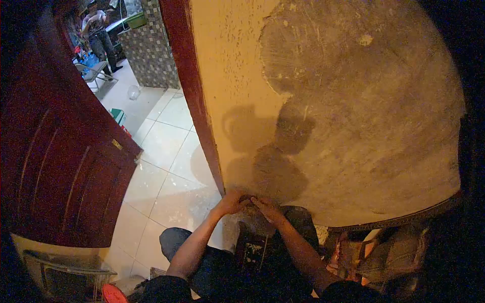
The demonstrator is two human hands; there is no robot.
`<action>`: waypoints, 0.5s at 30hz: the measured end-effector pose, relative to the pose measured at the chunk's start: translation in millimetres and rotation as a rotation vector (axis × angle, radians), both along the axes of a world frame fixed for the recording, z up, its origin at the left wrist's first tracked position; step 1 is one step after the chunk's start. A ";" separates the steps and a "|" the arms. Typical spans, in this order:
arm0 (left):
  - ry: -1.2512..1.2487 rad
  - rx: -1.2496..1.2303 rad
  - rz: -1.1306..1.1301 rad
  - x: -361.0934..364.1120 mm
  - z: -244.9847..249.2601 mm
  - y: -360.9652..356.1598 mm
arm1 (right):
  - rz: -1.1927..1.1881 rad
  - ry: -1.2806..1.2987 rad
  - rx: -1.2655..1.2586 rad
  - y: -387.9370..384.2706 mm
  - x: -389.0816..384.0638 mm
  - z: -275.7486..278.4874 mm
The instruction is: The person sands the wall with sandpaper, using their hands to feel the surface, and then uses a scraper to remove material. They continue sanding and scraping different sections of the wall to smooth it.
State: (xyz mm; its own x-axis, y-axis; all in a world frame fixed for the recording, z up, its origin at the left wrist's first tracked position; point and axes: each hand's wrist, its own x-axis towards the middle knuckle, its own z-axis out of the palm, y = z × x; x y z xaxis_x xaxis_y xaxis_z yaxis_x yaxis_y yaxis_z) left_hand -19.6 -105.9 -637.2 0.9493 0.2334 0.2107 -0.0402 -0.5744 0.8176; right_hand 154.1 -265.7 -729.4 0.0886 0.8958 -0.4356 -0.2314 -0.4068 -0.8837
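Observation:
My left hand [233, 202] and my right hand [268, 210] meet in front of the wall's lower part, between my knees. The fingers of both are bent inward, with the fingertips close together. A small dark patch [246, 198] shows between them; what it is I cannot make out. Below the hands, between my legs, stands a dark box-like thing [253, 250] with light specks on its surface. My left knee [174, 241] and right knee [301, 221] are bent to either side.
A patched yellow wall [232, 65] rises ahead. Left of it are a dark red door frame [183, 55] and an open red door [76, 166]. Beyond the tiled floor [169, 136], a person [101, 38] stands near a folding chair [92, 73]. Cluttered items [358, 252] lie right.

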 end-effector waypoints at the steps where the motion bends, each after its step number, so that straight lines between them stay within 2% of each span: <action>1: 0.047 0.024 0.010 0.7 -6.5 0.0 | 0.014 0.022 -0.032 -1.1 -1.0 -2.8; 3: 0.093 0.049 0.019 0.7 -6.8 -0.5 | -0.149 -0.158 0.045 -0.9 -16.1 1.7; 5: 0.330 0.062 0.038 0.7 -4.3 -2.2 | -0.190 -0.238 0.043 -1.3 -18.5 0.7; 7: 0.296 0.061 0.077 -1.9 1.3 -5.8 | -0.175 -0.257 0.020 -1.2 -16.7 -8.1; 8: 0.262 0.059 0.114 -2.6 2.7 -7.8 | -0.186 -0.313 0.166 -5.1 -13.3 -37.3; 10: 0.231 0.057 0.127 -0.7 -9.0 -8.7 | -0.196 -0.371 0.316 -5.1 -11.0 -43.8; 13: 0.182 0.083 0.166 3.9 -28.9 -14.0 | -0.071 -0.523 0.376 -4.2 -14.1 -4.5; 15: 0.163 0.113 0.192 8.0 -16.0 -16.9 | -0.083 -0.328 0.320 -3.1 -11.6 -0.5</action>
State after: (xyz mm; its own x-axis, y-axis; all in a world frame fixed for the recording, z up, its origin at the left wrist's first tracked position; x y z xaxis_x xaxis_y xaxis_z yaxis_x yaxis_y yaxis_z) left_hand -11.6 -122.8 -653.2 0.9134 0.3962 0.0936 0.2052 -0.6467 0.7346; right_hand 142.5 -268.8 -729.8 0.2526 0.9646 -0.0756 0.0613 -0.0939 -0.9937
